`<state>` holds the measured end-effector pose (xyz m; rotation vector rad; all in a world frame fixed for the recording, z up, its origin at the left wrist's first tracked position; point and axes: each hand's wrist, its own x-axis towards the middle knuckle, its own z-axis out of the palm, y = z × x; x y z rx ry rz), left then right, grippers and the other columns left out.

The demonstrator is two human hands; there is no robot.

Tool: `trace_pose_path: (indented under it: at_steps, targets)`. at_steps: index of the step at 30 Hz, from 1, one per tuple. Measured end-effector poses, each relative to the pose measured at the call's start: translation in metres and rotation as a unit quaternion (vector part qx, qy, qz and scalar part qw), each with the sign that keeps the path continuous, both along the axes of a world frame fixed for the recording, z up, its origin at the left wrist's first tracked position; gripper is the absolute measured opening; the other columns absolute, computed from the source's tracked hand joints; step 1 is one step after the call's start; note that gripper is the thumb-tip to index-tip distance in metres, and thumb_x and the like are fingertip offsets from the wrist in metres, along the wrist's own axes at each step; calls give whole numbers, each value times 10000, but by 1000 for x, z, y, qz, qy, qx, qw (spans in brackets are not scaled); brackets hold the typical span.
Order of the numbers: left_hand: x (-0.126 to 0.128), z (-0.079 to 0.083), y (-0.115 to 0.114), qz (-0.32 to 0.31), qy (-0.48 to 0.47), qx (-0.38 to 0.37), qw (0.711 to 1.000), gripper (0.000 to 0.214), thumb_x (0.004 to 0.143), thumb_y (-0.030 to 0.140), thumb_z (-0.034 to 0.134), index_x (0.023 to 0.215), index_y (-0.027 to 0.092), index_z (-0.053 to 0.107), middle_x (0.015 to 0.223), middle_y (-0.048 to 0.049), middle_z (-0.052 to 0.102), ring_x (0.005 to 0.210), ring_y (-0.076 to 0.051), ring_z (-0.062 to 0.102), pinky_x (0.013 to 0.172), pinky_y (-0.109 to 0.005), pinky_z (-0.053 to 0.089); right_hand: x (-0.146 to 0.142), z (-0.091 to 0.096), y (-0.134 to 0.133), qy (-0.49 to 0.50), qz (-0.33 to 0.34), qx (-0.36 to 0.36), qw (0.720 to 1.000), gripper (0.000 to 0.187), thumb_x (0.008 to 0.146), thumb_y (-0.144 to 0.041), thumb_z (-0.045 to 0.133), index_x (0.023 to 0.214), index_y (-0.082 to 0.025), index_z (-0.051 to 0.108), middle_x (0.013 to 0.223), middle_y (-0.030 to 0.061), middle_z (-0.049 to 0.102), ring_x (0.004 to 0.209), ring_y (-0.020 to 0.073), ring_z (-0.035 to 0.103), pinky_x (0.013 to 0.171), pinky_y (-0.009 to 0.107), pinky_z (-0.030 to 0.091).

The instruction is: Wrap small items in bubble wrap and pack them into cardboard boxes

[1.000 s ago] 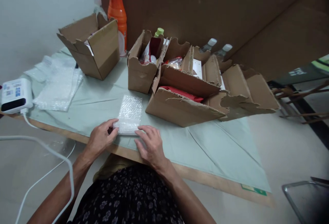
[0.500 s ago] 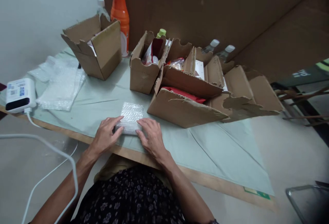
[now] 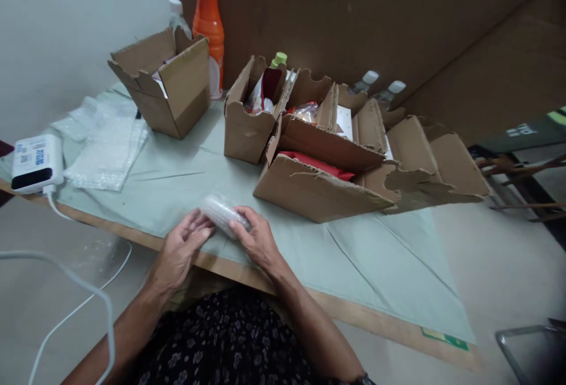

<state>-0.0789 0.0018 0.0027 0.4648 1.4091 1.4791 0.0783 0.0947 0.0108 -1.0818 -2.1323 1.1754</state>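
Note:
A small bubble-wrap packet (image 3: 221, 213), blurred by motion, is tilted up over the near edge of the table; what lies inside it cannot be made out. My right hand (image 3: 257, 236) grips its right end between thumb and fingers. Close by the packet's left end is my left hand (image 3: 183, 246), fingers loosely bent and thumb apart, with nothing held in it. Whether those fingertips touch the wrap is unclear.
Flat bubble-wrap bags (image 3: 104, 152) lie left, beside a white device (image 3: 38, 163) with a cable. A cardboard box (image 3: 177, 93) and an orange bottle (image 3: 210, 25) stand at the back left. Cut cardboard bins (image 3: 325, 187) holding packets line the right side of the green cloth (image 3: 354, 255).
The packet lay flat between both hands; now my right hand has lifted and turned it. My left hand has come off its side, the fingers curling.

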Motion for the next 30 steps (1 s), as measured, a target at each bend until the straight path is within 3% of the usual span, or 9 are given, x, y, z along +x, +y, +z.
trace_pose_path:
  at_steps: [4, 8, 11, 16, 19, 22, 26, 28, 30]
  targets:
    - [13, 2, 5, -17, -73, 14, 997, 442, 672, 399, 853, 1003, 152, 693, 987, -79, 771, 979, -241, 715, 955, -382, 540, 14, 5, -17, 15, -2, 16, 1000, 250, 971, -367, 619, 1165, -242, 717, 1275, 91, 688, 1208, 261, 606, 1071, 462, 446]
    - [9, 11, 3, -95, 70, 30, 993, 360, 746, 328, 798, 1059, 180, 701, 990, -45, 756, 930, -204, 695, 871, -311, 540, 38, 21, -9, 52, 7, -9, 999, 643, 899, -550, 691, 1443, -245, 532, 1518, 149, 499, 1311, 281, 562, 1101, 477, 443]
    - [11, 23, 1, -190, 231, 71, 952, 231, 776, 216, 704, 1007, 200, 709, 965, -28, 709, 887, -182, 662, 807, -275, 525, 50, 36, -5, 65, 73, -30, 995, 887, 802, -607, 781, 1523, -233, 426, 1481, 151, 560, 1261, 271, 609, 1063, 440, 479]
    - [23, 31, 3, -243, 377, 153, 881, 302, 735, 68, 555, 957, 228, 682, 936, -14, 660, 881, -165, 652, 806, -260, 520, 59, 61, -15, -22, 83, 98, 992, 255, 871, -335, 789, 1077, -205, 711, 995, 47, 785, 921, 213, 716, 949, 385, 498]
    - [22, 38, 8, -281, 388, 196, 856, 348, 785, 140, 598, 1111, 243, 662, 1080, -47, 667, 1013, -198, 666, 892, -298, 537, 83, 95, -11, -16, 82, 151, 985, 185, 872, -286, 787, 1013, -195, 711, 893, 25, 779, 779, 173, 704, 815, 320, 525]
    - [19, 56, 27, -245, 432, 246, 832, 529, 870, 299, 634, 1389, 257, 537, 1348, -101, 600, 1256, -256, 592, 1036, -375, 510, 121, 143, 11, 40, 7, 202, 979, 182, 874, -250, 776, 1041, -225, 707, 905, 7, 768, 748, 147, 689, 701, 263, 536]
    - [32, 83, 78, -92, 578, 285, 759, 638, 899, 256, 684, 1491, 287, 448, 1562, -125, 443, 1438, -302, 441, 1156, -498, 419, 156, 187, 61, 73, -187, 322, 925, 193, 846, -265, 793, 1027, -258, 726, 905, -6, 737, 732, 148, 646, 668, 274, 536]
    - [42, 89, 102, -71, 602, 299, 737, 599, 890, 237, 697, 1454, 277, 501, 1633, -136, 347, 1486, -342, 379, 1171, -554, 393, 157, 195, 87, 38, -178, 354, 917, 161, 849, -282, 767, 1000, -246, 728, 890, -11, 729, 729, 144, 641, 674, 278, 531]
    - [50, 89, 116, -78, 584, 301, 750, 405, 899, 208, 665, 1299, 257, 629, 1648, -122, 333, 1488, -350, 386, 1166, -554, 408, 150, 196, 109, -15, -116, 358, 926, 149, 877, -264, 687, 1018, -234, 723, 929, -10, 743, 774, 145, 668, 700, 272, 530]
